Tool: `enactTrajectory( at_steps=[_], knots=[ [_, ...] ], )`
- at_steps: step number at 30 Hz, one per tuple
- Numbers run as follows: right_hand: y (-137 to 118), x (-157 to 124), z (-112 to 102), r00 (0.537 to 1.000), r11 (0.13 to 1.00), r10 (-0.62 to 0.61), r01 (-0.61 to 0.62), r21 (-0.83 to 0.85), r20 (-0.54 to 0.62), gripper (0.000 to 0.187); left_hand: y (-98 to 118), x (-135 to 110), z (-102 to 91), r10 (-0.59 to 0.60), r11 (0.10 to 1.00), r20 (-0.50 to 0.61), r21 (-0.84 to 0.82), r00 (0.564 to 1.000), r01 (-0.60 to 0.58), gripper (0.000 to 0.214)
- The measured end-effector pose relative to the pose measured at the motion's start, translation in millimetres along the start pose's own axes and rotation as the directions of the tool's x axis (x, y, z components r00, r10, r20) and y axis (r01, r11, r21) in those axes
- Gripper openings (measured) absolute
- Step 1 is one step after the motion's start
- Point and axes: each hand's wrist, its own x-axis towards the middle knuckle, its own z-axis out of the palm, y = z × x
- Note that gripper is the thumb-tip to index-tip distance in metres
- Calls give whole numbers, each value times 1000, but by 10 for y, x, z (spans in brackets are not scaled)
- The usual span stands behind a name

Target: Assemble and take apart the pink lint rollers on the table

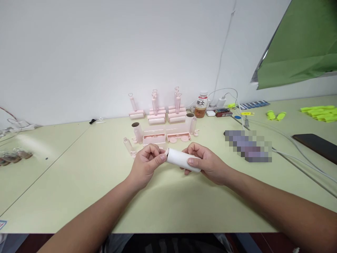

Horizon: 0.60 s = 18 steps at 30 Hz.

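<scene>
My right hand (pixel 209 163) is closed around a white lint roller refill (pixel 179 158), which it holds slightly tilted above the table. At the refill's left end, my left hand (pixel 147 163) pinches a small pale pink end piece (pixel 166 151) against the opening. Just beyond my hands lie two open pink lint roller cases (pixel 179 137). Two more refills stand upright by them, a left one (pixel 137 133) and a right one (pixel 189 119). A clear pink handle (pixel 128 144) lies left of the cases, and another handle (pixel 193 124) stands on the right.
Several pink lint rollers (pixel 156 119) with upright handles stand near the wall. Beside them are a drink bottle (pixel 201 104) and white cables (pixel 234 92). Rightward lie a blurred-out object (pixel 247 146), a dark phone-like slab (pixel 316 147) and yellow-green pieces (pixel 319 113). Bagged items (pixel 14 156) lie far left.
</scene>
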Motion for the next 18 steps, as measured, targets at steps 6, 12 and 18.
enactTrajectory(
  at_steps=[6, 12, 18],
  knots=[
    [32, -18, 0, 992, 998, 59, -57, -20, 116, 43, 29, -30, 30, 65, 991, 36, 117, 997, -68, 36],
    [8, -47, 28, 990, 997, 71, -74, 23, 119, 44, -69, -43, -13, 212, 957, 74, 185, 975, -222, 38],
    [-14, -26, 17, 998, 998, 48, -50, 47, 49, 43, -95, -99, -38, 359, 820, 155, 418, 920, -391, 56]
  ],
)
